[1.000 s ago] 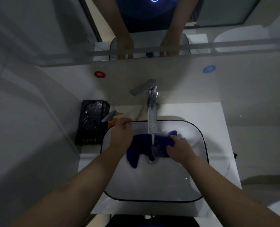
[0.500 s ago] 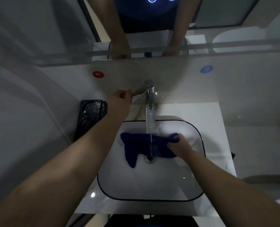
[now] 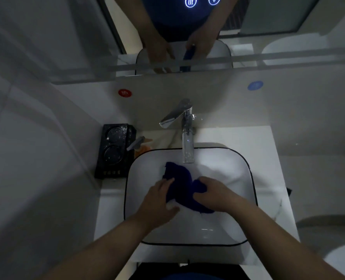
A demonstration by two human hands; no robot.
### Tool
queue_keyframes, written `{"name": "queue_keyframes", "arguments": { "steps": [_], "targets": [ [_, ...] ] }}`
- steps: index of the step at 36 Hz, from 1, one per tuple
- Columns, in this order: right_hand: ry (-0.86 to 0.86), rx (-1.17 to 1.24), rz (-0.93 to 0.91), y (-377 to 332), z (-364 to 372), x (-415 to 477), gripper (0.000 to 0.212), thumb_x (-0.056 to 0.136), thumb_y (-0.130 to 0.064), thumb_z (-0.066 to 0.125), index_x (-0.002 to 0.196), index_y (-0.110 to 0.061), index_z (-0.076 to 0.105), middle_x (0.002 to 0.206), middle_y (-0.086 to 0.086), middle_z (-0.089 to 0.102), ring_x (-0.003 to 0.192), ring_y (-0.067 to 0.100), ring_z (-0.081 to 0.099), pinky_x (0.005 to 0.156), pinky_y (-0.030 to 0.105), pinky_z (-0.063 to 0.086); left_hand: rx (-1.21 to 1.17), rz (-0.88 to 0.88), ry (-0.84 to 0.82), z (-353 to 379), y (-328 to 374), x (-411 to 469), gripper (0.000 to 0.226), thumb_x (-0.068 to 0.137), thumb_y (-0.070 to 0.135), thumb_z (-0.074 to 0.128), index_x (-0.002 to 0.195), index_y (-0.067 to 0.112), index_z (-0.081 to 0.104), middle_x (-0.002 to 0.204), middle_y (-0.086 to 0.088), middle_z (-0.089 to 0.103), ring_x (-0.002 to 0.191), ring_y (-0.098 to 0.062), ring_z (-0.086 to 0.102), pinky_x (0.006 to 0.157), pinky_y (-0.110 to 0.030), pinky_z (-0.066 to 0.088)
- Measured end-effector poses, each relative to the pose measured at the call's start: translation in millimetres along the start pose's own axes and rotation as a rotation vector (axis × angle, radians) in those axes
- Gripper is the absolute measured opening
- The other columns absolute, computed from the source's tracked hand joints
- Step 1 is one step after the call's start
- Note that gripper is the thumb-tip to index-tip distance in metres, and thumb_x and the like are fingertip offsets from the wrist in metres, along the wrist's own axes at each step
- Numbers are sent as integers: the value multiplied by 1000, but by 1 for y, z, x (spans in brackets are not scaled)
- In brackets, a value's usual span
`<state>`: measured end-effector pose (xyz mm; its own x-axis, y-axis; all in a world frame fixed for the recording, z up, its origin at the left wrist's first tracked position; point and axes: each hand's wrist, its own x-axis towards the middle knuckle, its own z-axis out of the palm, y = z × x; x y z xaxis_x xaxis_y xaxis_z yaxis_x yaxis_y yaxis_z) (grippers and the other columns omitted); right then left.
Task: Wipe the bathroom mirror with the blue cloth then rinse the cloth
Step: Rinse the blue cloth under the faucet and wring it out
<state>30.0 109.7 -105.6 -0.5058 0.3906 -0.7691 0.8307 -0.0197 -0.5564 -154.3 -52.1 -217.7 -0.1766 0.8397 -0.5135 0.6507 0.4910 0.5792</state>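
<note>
The blue cloth (image 3: pixel 180 183) lies bunched in the white sink basin (image 3: pixel 238 174), below the chrome faucet (image 3: pixel 186 136). My left hand (image 3: pixel 157 201) grips its left side. My right hand (image 3: pixel 214 194) is closed over its right end. No water stream shows under the spout. The faucet lever points left. Along the top, the bathroom mirror (image 3: pixel 268 21) reflects both forearms and the cloth.
A black two-ring holder (image 3: pixel 112 151) stands left of the basin, with a spray bottle (image 3: pixel 141 144) beside it. Red (image 3: pixel 124 92) and blue (image 3: pixel 255 85) round stickers mark the backsplash. White counter (image 3: pixel 268 158) surrounds the basin. Two lit touch icons (image 3: pixel 190 2) glow on the mirror.
My left hand came back from the faucet lever down into the basin and took hold of the cloth. The water stream has stopped. The cloth is pulled nearer and more bunched.
</note>
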Motion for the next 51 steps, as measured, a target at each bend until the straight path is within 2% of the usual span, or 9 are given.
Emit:
{"name": "queue_keyframes", "arguments": {
  "steps": [3, 7, 18, 26, 33, 39, 44, 47, 51],
  "targets": [
    [-29, 28, -92, -25, -10, -20, 18, 100, -23, 55, 111, -16, 69, 104, 4, 73, 91, 20, 67, 74, 28, 51, 107, 61, -70, 0, 3, -8, 141, 59, 91, 73, 170, 46, -1, 181, 4, 6, 162, -24, 23, 129, -53, 32],
    [-4, 248, -148, -43, -24, -34, 13, 76, -20, 63, 87, -23, 71, 81, -2, 70, 74, 18, 64, 63, 27, 47, -99, 208, 60, -12, 22, -6, 144, 60, 78, 92, 172, 33, 14, 174, 9, 33, 158, -17, 38, 125, -50, 40],
    [5, 947, -342, -55, -59, -68, 32, 66, -7, 60, 98, -4, 58, 89, 17, 53, 78, 35, 51, 65, 37, 41, -367, 84, 141, -21, 78, -11, 52, 79, 37, 96, 122, 33, 66, 117, 11, 70, 108, -5, 68, 87, -26, 62],
    [309, 1328, -226, -40, -65, -75, 17, 88, 3, 50, 92, -4, 66, 90, 18, 65, 82, 33, 66, 76, 42, 56, -753, -240, -3, -28, 82, -22, 36, 86, 21, 73, 122, 20, 67, 113, -8, 78, 106, -32, 74, 99, -52, 62],
    [624, 779, -193, -35, -40, -72, 17, 78, -14, 59, 86, -24, 71, 80, 1, 73, 78, 26, 65, 70, 37, 49, -1251, -408, -350, -43, 109, -35, 62, 96, 59, 71, 141, 15, 67, 133, -19, 75, 114, -37, 70, 98, -47, 56],
    [539, 172, -379, -12, 28, -74, 44, 73, -29, 58, 113, -36, 75, 107, -9, 71, 102, 13, 67, 94, 31, 54, -1538, -498, -424, -51, 141, -34, 99, 84, 90, 60, 141, 10, 71, 146, -22, 66, 135, -40, 64, 119, -53, 47],
    [290, -166, -391, 9, 51, -81, 73, 78, -32, 48, 150, -35, 62, 129, -9, 63, 121, 12, 57, 114, 31, 46, -1451, -551, -444, -50, 133, -40, 81, 77, 49, 95, 141, 5, 70, 142, -23, 69, 137, -40, 62, 119, -52, 47],
    [285, 160, -353, 16, 40, -84, 76, 80, -6, 46, 127, -61, 68, 116, -18, 78, 117, 2, 67, 110, 26, 52, -1424, -629, -381, -50, 127, -50, 70, 79, 29, 92, 138, 2, 67, 126, -26, 75, 107, -39, 72, 89, -44, 61],
    [448, 79, -358, 15, 22, -86, 66, 85, 6, 46, 126, -42, 64, 118, -13, 73, 114, 2, 65, 103, 29, 53, -1456, -658, -399, -51, 122, -56, 67, 82, 24, 91, 139, -2, 65, 117, -16, 74, 84, -25, 71, 74, -33, 58]
  ]
}}
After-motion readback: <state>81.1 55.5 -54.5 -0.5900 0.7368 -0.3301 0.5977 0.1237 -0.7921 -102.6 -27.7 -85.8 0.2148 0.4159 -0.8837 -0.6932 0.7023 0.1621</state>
